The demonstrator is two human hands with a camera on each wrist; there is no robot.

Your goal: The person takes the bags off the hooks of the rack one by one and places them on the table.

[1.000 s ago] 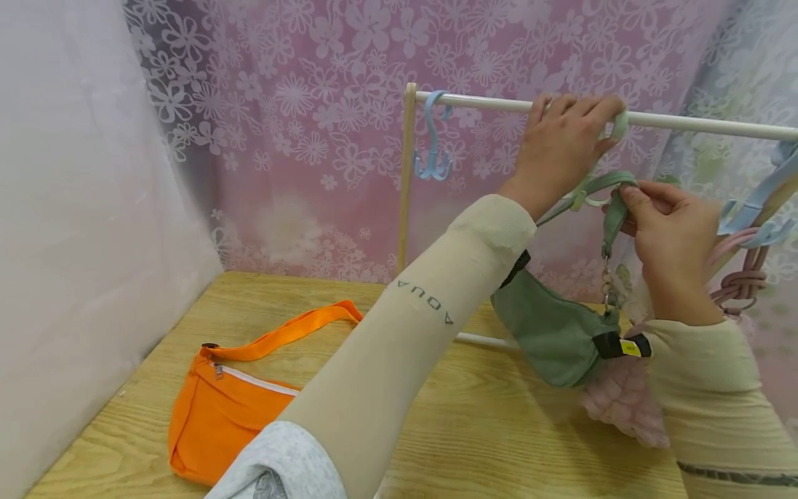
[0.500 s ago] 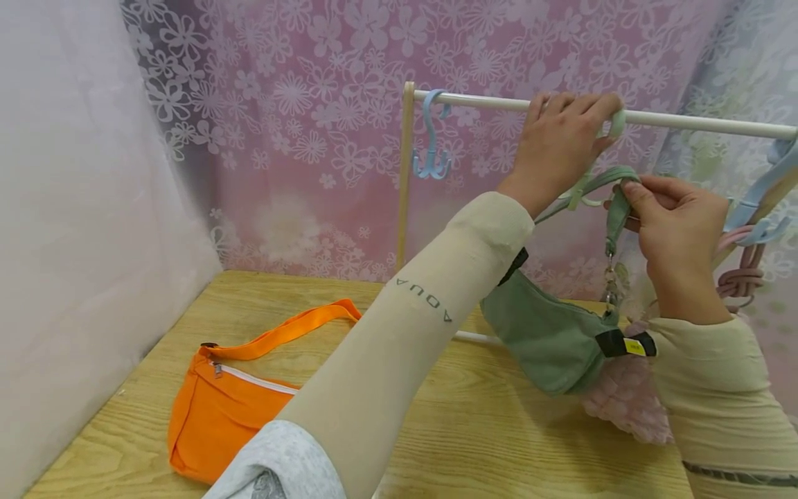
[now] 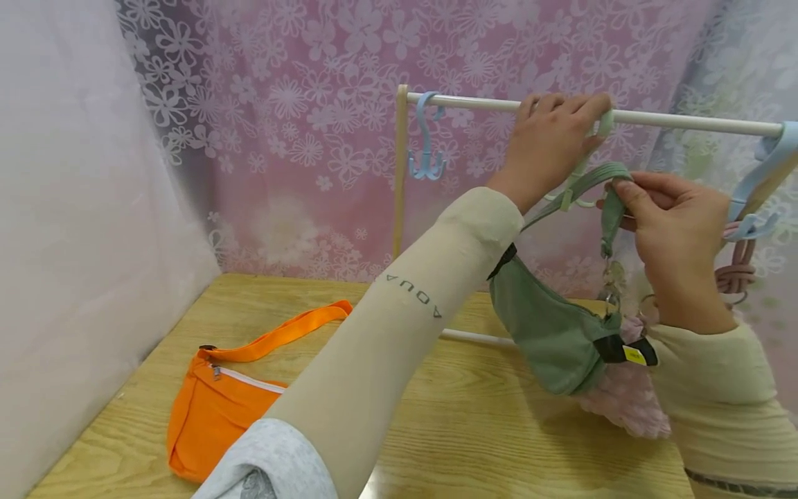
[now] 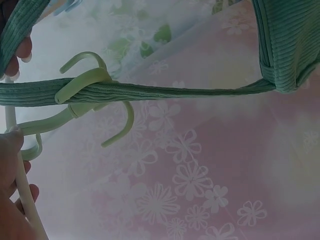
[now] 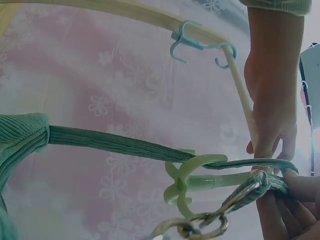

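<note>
My left hand (image 3: 555, 142) grips the white rail (image 3: 692, 121) together with the top of a pale green multi-prong hook (image 4: 90, 85). Over one prong of that hook runs the strap (image 5: 120, 142) of a green corduroy shoulder bag (image 3: 548, 326). Between thumb and fingers, my right hand (image 3: 679, 235) pinches the strap near its chain end, to the right of the hook. The bag hangs tilted below, above the table, with a metal ring chain (image 3: 611, 284) and a black band with a yellow label (image 3: 634, 355) at its right end.
An orange bag (image 3: 212, 416) lies on the wooden table (image 3: 461, 430) at the left, partly behind my left sleeve. Light blue hooks (image 3: 426, 138) hang at both rail ends. A pink textured thing (image 3: 623, 402) hangs behind the green bag, near a pink knotted cord (image 3: 736, 277).
My right hand, pinching the strap, has shifted slightly right relative to my left hand. The green bag has swung a little. My left hand keeps its place on the rail; the view has shifted slightly.
</note>
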